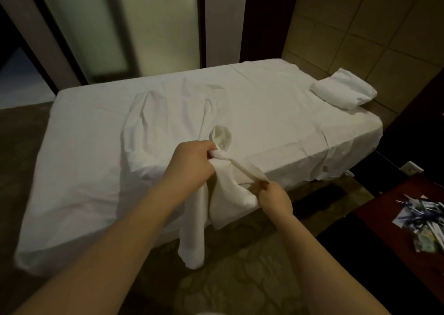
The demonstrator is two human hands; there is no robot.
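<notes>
White cloth [225, 194] is held in both hands over the near edge of the bed [84, 170], about at the middle of this edge. The left hand [189, 163] has its fingers curled around a bunched part of the cloth and grips it firmly. The right hand [274, 199] is lower and nearer to the person, and it pinches one thin edge of the cloth between thumb and fingers. Between the two hands this edge is pulled into a tight band. Under the hands the rest of the cloth hangs down in two loose parts in front of the bed side, above the patterned carpet [240, 278]. On the bed, behind the left hand, more white fabric [168, 112] lies wrinkled; whether it is one piece with the held cloth, I cannot tell. A white pillow [343, 90] lies at the far right corner of the bed. To the right, a dark wooden table [384, 221] carries pens and papers [422, 216], well apart from the hands.
</notes>
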